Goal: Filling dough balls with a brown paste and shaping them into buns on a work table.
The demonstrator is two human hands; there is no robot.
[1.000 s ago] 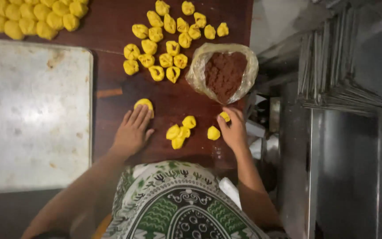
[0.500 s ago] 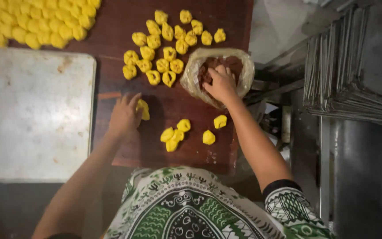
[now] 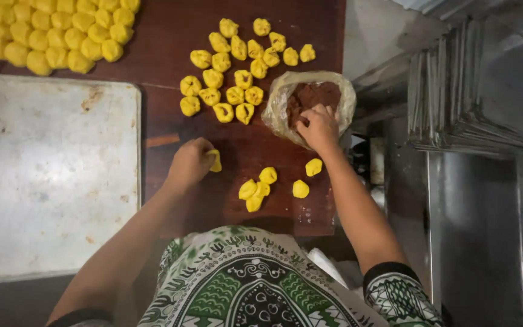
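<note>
The left hand (image 3: pixel 190 163) is curled round a yellow dough piece (image 3: pixel 215 160), fingers pinching it against the dark wooden table (image 3: pixel 171 36). At two o'clock from it, the right hand (image 3: pixel 319 126) reaches into the plastic bag of brown filling (image 3: pixel 310 97), fingertips bunched, seemingly nipping some, though that's hard to see. Loose dough pieces (image 3: pixel 258 188) lie at five o'clock; a metal tray (image 3: pixel 49 181) sits at nine.
</note>
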